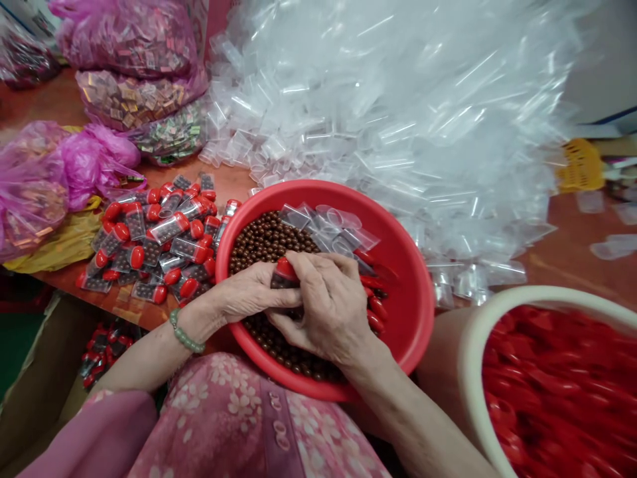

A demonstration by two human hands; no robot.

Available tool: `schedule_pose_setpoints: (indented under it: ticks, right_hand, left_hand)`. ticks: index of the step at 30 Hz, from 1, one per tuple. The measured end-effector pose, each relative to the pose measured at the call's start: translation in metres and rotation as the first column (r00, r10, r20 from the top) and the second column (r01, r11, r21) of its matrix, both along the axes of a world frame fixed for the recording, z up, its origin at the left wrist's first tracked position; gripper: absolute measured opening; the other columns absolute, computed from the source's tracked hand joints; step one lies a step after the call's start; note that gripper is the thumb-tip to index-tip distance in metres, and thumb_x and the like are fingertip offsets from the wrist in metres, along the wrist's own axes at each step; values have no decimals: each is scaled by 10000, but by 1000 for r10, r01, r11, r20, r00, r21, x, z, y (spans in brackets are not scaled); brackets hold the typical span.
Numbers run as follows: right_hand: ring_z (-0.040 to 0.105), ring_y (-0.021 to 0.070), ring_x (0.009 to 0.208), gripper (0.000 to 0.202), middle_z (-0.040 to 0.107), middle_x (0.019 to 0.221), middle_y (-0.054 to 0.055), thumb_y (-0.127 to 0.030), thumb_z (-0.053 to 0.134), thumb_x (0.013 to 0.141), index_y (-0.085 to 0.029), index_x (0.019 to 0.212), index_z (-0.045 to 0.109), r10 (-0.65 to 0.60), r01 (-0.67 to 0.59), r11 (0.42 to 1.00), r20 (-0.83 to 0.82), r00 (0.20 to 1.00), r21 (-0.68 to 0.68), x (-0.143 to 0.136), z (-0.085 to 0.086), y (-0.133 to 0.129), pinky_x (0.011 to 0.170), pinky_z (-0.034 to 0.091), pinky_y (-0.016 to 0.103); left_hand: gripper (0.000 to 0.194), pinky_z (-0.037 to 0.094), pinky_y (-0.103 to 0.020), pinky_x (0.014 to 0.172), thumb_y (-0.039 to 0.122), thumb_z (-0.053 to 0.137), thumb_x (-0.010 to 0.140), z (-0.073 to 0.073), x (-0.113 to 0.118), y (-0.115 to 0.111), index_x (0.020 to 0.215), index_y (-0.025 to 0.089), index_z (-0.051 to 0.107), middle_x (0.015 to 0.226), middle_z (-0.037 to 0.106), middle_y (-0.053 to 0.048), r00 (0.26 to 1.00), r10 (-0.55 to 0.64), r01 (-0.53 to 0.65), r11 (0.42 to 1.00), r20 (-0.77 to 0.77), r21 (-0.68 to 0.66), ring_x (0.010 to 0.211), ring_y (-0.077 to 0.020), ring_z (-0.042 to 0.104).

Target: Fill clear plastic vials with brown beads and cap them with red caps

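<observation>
Over a red bowl (423,312), my left hand (243,292) is closed around a small clear container (283,281) with dark contents. My right hand (331,309) grips the same container, its thumb and fingers at the red cap (285,267) on top. The fingers cover much of the container. Brown balls (266,240) fill the bowl's left side and lie beneath the hands. Clear plastic tubes (338,224) rest at the bowl's back, and loose red caps (376,308) lie on its right side.
Left of the bowl lies a pile of filled, red-capped containers (166,229); more are in a cardboard box (30,378) below. Clear tubes (388,126) heap up behind. A pale bucket (470,358) of red caps stands right. Pink bags (129,40) and a yellow basket (581,166) flank the heap.
</observation>
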State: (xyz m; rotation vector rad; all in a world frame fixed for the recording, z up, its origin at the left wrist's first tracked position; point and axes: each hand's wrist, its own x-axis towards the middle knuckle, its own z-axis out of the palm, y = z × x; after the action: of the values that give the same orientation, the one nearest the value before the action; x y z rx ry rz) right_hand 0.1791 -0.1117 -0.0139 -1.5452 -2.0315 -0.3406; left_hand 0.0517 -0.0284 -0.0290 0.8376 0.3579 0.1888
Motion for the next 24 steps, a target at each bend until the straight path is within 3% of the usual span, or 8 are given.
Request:
schedule_pose_setpoints:
  ticks: [8,11,14,16,17,19,21,24]
  right_hand:
    - [673,274,880,548,715,969,153,-378,620,785,-112,1247,490,-29,29,998,-13,1000,48,2,-2,-6,946,421,476]
    - [679,297,906,598,714,1019,168,-382,623,802,-123,1313,455,-7,8,1000,-42,999,25,-1,1,-8,911,451,485]
    - [654,321,1054,662,671,1183,204,-366,614,850,-125,1417,373,43,-49,993,-57,997,-106,-2,8,-8,874,497,465]
    - [590,327,1198,726,596,1321,221,-364,627,866,-129,1475,308,56,-71,978,-81,995,-198,3,12,-8,919,509,464]
    - [562,323,1244,742,564,1365,218,-361,633,870,-138,1490,294,38,-60,972,-100,994,-226,9,14,-9,952,507,466]
    - [553,306,1264,692,555,1377,191,-345,624,885,-167,1485,328,-48,8,964,-145,988,-266,26,14,-12,993,502,465]
    - [603,287,1195,557,608,1301,152,-324,596,905,-195,1422,433,-153,95,947,-170,973,-306,46,10,-17,977,518,459]
    - [667,275,1049,366,672,1152,121,-331,589,909,-194,1249,589,-255,194,922,-147,956,-336,74,1,-24,882,557,435]
  left_hand:
    - [492,451,-241,731,506,860,589,8,2,-11,828,109,694,762,614,0,997,74,-73,997,-9,33,733,-104,545]
    - [463,471,-262,812,534,756,729,17,-2,-18,932,128,667,854,632,-16,981,195,-188,962,-17,196,813,-123,568]
    - [354,499,-278,817,450,632,865,29,-16,-22,1035,142,604,931,647,-40,956,275,-204,876,-105,437,848,-142,590]
    - [288,516,-290,802,380,544,925,36,-29,-17,1107,157,560,967,659,-52,908,381,-183,735,-175,653,839,-150,609]
    - [272,521,-298,808,352,509,942,38,-36,-11,1139,167,545,973,668,-54,862,473,-171,611,-183,773,832,-153,620]
    - [272,517,-352,878,328,496,945,37,-50,7,1163,171,541,1007,678,-72,737,659,-67,292,-150,954,883,-185,636]
    - [281,504,-430,942,306,468,947,29,-61,29,1164,147,551,1072,674,-116,642,762,90,35,-85,995,985,-242,638]
    - [376,410,-533,1081,254,455,931,13,-70,54,1257,75,512,1274,591,-214,599,801,261,-180,-13,949,1277,-340,508]
